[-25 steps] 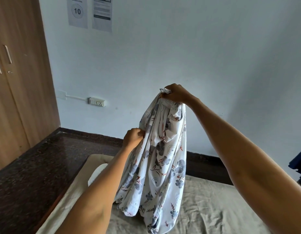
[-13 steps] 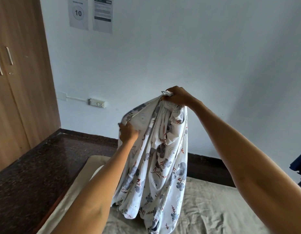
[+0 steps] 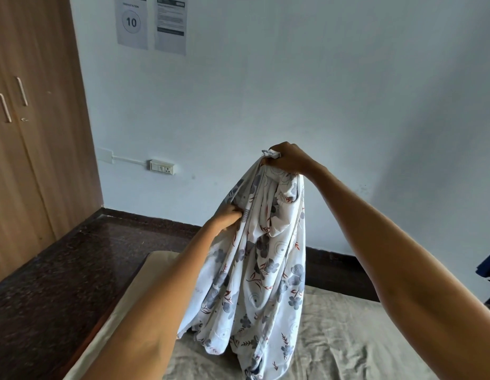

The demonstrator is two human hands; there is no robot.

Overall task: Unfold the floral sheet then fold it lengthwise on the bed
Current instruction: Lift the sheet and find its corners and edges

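A pale blue wall point(image 3: 320, 91) fills most of the frame, with a wooden wardrobe point(image 3: 32, 133) down the left edge, two printed notices point(image 3: 151, 23) at the upper left and a white socket strip point(image 3: 162, 167) lower on the wall. A dark stone floor point(image 3: 60, 270) runs along the lower left. Across the bottom lies the bed point(image 3: 348, 338), covered in creased beige cloth.

The floral sheet point(image 3: 254, 270), white with grey-blue flowers and red sprigs, hangs bunched in the centre of the frame, its lower folds resting on the bed. It is held high, probably so its own weight pulls the folds open and an edge can be found.

The right hand point(image 3: 289, 160), just above centre, grips the top of the sheet with fingers curled tight round a gathered corner; a small white tuft pokes out of the fist. The left hand point(image 3: 228, 218), lower and to the left, pinches a side fold, fingers closed on the cloth.

Compared with half a second ago, the left hand has dropped slightly and sits closer to the hanging bulk, so the stretch of fabric it had drawn out to the left now looks narrower. The right hand's grip is unchanged. The sheet is not yet spread open.
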